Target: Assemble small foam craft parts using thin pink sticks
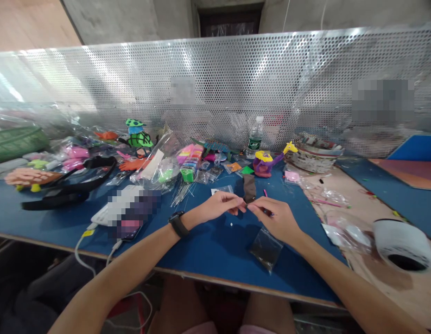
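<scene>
Over the middle of the blue table, my left hand (223,205) and my right hand (276,217) meet fingertip to fingertip. Both are closed in a pinch around a tiny dark bit, too small to name. Just beyond the fingertips lies a flat dark brown strip (249,185). A thin purple stick (265,193) shows by my right hand's fingers; whether it is held or lies behind them I cannot tell. Below the right hand is a clear zip bag (266,249) with dark contents. Nearer the left hand sits a small white bead (231,224).
Toward the back stand a water bottle (256,137), a purple and yellow giraffe figure (266,163) and a woven basket (314,157). Thin wires (182,194), bags of coloured clay (190,157) and a cabled phone (130,229) lie left. A white roll (403,239) is right.
</scene>
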The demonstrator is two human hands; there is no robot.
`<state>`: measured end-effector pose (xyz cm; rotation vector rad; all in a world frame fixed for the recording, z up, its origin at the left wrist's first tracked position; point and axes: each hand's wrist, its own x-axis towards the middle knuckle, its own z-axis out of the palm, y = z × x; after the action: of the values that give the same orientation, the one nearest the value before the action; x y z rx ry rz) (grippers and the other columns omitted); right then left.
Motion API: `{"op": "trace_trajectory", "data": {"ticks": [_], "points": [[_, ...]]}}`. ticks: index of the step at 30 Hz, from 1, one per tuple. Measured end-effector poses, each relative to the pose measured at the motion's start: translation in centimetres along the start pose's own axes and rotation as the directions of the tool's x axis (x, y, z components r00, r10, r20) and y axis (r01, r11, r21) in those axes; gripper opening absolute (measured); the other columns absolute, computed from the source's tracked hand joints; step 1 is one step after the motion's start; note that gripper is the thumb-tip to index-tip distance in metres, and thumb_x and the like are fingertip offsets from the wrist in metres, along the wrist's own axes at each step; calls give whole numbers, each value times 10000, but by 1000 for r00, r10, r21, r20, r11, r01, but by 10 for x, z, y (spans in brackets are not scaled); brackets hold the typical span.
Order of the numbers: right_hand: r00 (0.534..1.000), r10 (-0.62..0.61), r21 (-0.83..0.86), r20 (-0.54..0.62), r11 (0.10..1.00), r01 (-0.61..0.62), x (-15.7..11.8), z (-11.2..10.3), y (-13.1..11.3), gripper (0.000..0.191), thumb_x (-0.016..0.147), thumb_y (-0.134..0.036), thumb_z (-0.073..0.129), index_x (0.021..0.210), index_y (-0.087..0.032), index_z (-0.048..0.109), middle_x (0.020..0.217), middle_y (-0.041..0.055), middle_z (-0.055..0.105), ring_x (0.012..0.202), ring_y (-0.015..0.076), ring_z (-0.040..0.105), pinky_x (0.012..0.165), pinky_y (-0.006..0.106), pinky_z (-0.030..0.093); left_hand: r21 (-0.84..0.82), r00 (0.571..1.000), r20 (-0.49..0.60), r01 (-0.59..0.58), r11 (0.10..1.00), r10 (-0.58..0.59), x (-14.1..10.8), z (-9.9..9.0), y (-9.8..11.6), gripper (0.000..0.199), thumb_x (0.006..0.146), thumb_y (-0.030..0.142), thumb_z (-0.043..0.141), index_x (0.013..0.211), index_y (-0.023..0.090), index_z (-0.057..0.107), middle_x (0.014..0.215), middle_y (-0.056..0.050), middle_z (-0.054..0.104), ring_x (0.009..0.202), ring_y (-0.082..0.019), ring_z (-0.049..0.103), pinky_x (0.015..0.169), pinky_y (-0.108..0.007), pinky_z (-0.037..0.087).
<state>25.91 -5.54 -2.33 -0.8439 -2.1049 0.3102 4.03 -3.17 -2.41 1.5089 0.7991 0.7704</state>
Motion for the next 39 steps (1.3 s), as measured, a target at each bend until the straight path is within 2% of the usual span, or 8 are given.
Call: {"op": "trace_trajectory", "data": {"ticks": [3,8,14,21,26,29,32,39], "points": [[1000,1,-12,-24,1000,-1,-1,1,1,309,996,-367,540,823,-216,747,750,35,734,615,144,670,558,243,521,-36,999,-22,32,999,-33,-1,0,0,563,774,653,691,907,110,753,914,-124,760,720,-133,651,724,-261,508],[996,-12,41,-83,999,15,-3,5,5,204,963,-334,599,1003,-239,776,909,50,760,613,145,686,551,259,561,-52,999,1,32,998,-32,-2,0,1,538,769,631,712,911,113,757,904,-115,757,712,-123,636,709,-252,504],[996,-41,17,-84,999,43,-3,5,3,207,959,-330,597,1008,-255,784,940,58,767,701,165,712,553,259,576,9,999,45,-23,1000,23,-1,1,2,438,796,544,730,902,120,764,869,-93,749,688,-112,604,704,-248,496],[997,-21,51,-72,998,24,-2,4,2,161,940,-331,638,970,-238,765,883,44,748,663,135,671,542,234,543,47,998,49,-38,998,36,-1,1,2,416,808,533,717,889,127,762,827,-75,735,681,-113,589,701,-244,484],[999,-15,81,-49,997,19,-3,4,2,169,930,-323,647,1015,-225,757,906,49,742,639,125,655,525,229,523,54,997,62,-55,997,51,-1,1,1,404,812,518,720,901,126,760,796,-63,719,671,-109,579,693,-241,477],[998,38,90,-55,995,-33,-2,3,1,198,910,-346,667,1029,-213,755,917,56,748,577,115,629,506,238,511,44,998,30,-59,997,58,0,0,-1,391,796,498,742,927,130,757,799,-57,719,673,-111,587,698,-246,480],[990,135,118,-34,984,-130,-1,2,-1,207,905,-391,667,912,-216,777,807,38,749,560,128,627,513,248,504,40,998,6,-57,998,57,0,0,-3,383,785,475,758,953,132,756,851,-68,732,682,-115,598,698,-253,485],[923,361,325,137,863,-386,1,1,2,348,874,-526,660,849,-201,782,599,4,672,462,117,548,450,241,438,85,998,-16,-65,994,67,-1,2,2,378,797,489,743,887,122,755,831,-76,728,676,-116,595,690,-256,484]]}}
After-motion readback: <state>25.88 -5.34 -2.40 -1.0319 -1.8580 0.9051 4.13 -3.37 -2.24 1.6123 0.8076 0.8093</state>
